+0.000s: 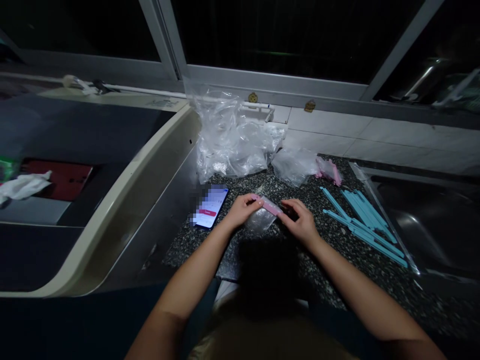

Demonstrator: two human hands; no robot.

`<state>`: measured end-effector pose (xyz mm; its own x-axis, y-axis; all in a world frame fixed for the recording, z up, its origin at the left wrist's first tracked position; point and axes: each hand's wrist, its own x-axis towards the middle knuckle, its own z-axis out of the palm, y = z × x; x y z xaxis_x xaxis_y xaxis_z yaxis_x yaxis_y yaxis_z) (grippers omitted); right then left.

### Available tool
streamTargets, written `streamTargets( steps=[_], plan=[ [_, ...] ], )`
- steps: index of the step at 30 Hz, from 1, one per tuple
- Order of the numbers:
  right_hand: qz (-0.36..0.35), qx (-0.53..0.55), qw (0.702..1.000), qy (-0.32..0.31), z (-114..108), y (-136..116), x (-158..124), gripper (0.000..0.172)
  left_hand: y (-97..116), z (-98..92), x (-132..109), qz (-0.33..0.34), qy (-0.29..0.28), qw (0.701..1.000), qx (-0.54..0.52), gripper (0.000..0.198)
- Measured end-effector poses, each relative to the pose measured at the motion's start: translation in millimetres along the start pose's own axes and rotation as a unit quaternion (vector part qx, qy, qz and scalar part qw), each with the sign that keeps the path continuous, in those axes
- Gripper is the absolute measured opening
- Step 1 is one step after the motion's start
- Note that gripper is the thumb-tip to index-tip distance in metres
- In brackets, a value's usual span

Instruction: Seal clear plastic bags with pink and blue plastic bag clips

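My left hand [240, 210] pinches one end of a pink clip stick [268, 205] that lies across the top of a small clear plastic bag [260, 220]. The other end of the pink stick is held in the closed fingers of my right hand [300, 222]. Both hands rest low over the speckled dark countertop [337, 250]. The bag hangs between them, partly hidden by my fingers.
Several light blue clip sticks [362, 220] lie to the right, near a steel sink [431, 220]. Crumpled clear bags [232, 140] and a few pink sticks [330, 171] sit at the back. A lit phone [210, 206] lies left of my hands, beside a large cream-edged appliance [112, 200].
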<state>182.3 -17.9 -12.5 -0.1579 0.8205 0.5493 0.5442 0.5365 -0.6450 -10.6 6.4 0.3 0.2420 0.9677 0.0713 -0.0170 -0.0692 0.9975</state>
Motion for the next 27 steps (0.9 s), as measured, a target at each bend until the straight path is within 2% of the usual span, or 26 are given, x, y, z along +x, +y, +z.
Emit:
streamTargets(
  steps=[5, 8, 12, 18, 27],
  plan=[
    [0.149, 0.131, 0.972, -0.123, 5.6, 1.4, -0.3, 0.025, 2.0, 0.6, -0.6, 0.002, -0.018, 1.0, 0.004, 0.032],
    [0.175, 0.161, 0.962, -0.133, 9.1, -0.5, -2.3, 0.022, 1.5, 1.9, -0.7, 0.002, -0.021, 1.0, 0.0, 0.033],
    [0.172, 0.16, 0.963, -0.132, 8.3, -4.6, -2.6, 0.022, 0.2, 2.5, -0.3, 0.009, -0.007, 1.0, -0.001, 0.035],
    [0.141, 0.13, 0.971, -0.143, 4.7, -5.6, -1.7, 0.025, -1.1, 0.4, -0.1, 0.032, -0.029, 0.999, 0.018, 0.038],
    [0.133, 0.13, 0.973, -0.136, 5.8, -4.7, -3.3, 0.025, -1.3, -0.3, -0.2, 0.057, -0.045, 0.996, 0.045, 0.039]
  ],
)
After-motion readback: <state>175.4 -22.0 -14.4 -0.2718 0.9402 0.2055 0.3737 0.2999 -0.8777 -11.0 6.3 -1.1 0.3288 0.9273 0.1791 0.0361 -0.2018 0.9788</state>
